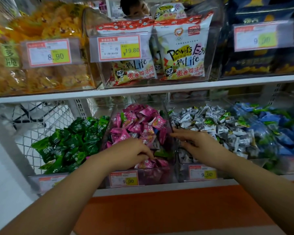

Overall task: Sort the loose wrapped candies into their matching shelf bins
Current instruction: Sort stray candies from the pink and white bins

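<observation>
Left hand [131,152]: fingertips sunk among the pink candies [139,122], so whether they pinch one cannot be told. Price tag [48,183] at lower left: partly covered by the left forearm [66,192], its figures unreadable. Blue candies [278,126] (far right): blurred and cut off by the right edge. Small print on every tag: too small to read.

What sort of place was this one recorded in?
Most likely a shop's snack aisle: price tags clipped on the bin fronts, clear bins of wrapped candies sorted by colour, and bagged snacks on the shelf above.
</observation>
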